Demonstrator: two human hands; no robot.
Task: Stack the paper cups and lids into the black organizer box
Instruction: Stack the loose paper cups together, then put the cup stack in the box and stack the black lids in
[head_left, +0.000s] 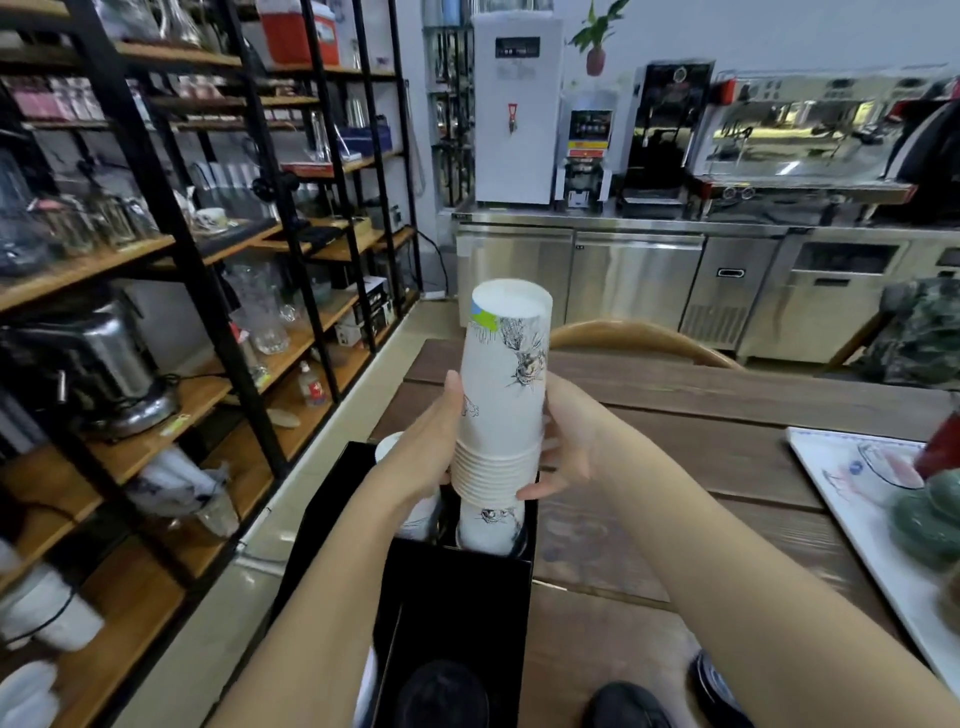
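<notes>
Cups going in now — both hands, left hand and right hand, have fingers wrapped around the upside-down cup stack right above the black organizer box. Next, I'd guess — lower it straight into the slot over the cup already seated there.

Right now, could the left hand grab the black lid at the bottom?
Probably not yet. The left hand is busy holding the cup stack together with the right hand; the black lid sits uncovered below.

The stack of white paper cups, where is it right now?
Centre of the head view: the upside-down stack of white paper cups is held between both hands, directly above the black organizer box on the wooden table.
</notes>
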